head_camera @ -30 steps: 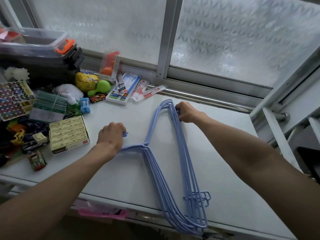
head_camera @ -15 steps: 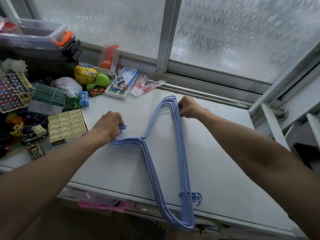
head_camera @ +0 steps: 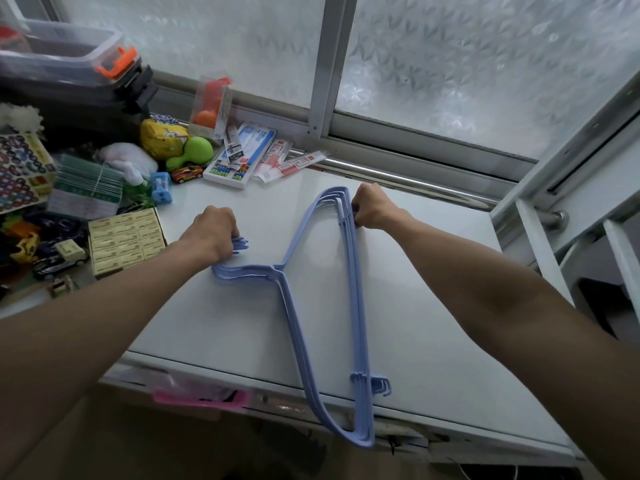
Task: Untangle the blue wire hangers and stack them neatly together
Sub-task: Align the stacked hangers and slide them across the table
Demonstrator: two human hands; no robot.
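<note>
Compared with half a second ago, little has shifted: both hands keep their places on the bundle of blue wire hangers [head_camera: 349, 299], which lies in much the same spot on the white tabletop [head_camera: 433, 341], and only the head camera's view has drifted slightly.

Across the middle of the frame the hangers lie flat and nested into one triangle. Their far corner points toward the frosted window [head_camera: 485, 64] at the top, and their near corner overhangs the table's front edge at lower centre. The left hand [head_camera: 211, 233] is closed around the cluster of hooks left of centre, hook tips showing just past its fingers. The right hand [head_camera: 369, 211] is clenched on the wires at the far corner, upper centre.

By the look of it the untangling is done and this is the squaring-up step. The wires already run nearly parallel, though they fan a little at the far corner and at the small clips [head_camera: 372, 384] near the front edge. The next move probably calls for pressing the layers flush and sliding the whole stack fully onto the table, clear of the toys and stationery [head_camera: 228, 164] crowding the upper left.
</note>
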